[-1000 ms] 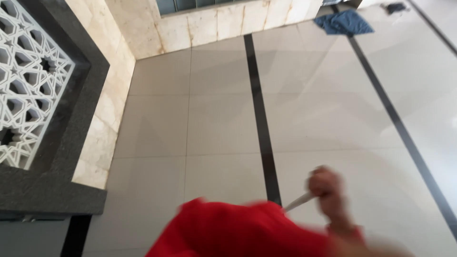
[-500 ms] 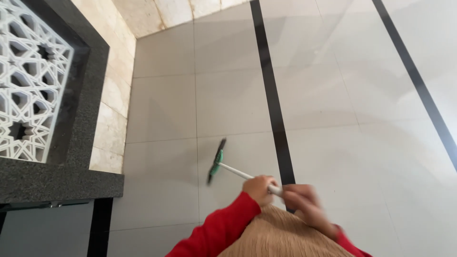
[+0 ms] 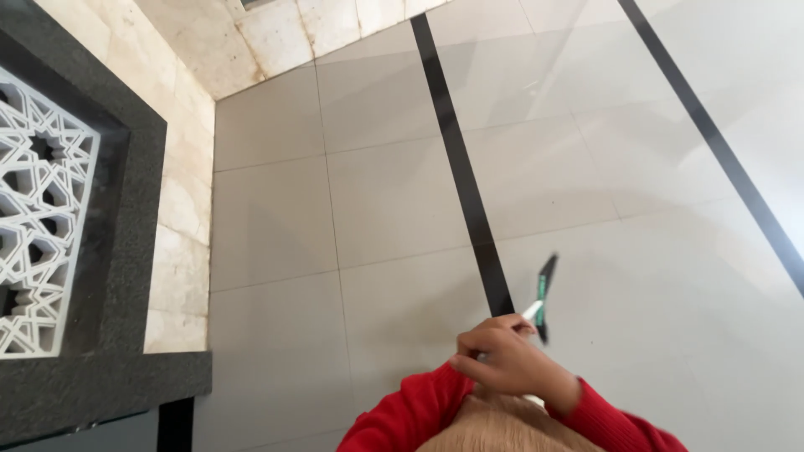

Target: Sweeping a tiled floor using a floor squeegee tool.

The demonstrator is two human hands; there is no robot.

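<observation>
- Overhead, a pale grey tiled floor (image 3: pixel 276 226) fills the view beyond the fingers, crossed by two black inlay strips (image 3: pixel 462 176) that run away from the person.
- Far to the left of the fingers stands a dark stone frame (image 3: pixel 126 251) around a white lattice screen (image 3: pixel 38 243), with a cream stone skirting (image 3: pixel 180 251) at its foot.
- Nearest the camera, red sleeves (image 3: pixel 402 414) and a patch of fair hair show at the bottom edge.
- The left hand (image 3: pixel 502 362) is closed around a white handle (image 3: pixel 531 311); its fingers (image 3: pixel 479 341) curl over the shaft. The right hand is hidden beneath it, so its hold cannot be told.
- Just past the fingers, up and to the right, the tool's dark green-edged blade (image 3: pixel 546 295) stands edge-on over the tile, beside the nearer black strip.
- A judgement: the work would go best with the blade laid flat and square to the floor, pressed evenly, and drawn in straight overlapping passes along the tile joints.
</observation>
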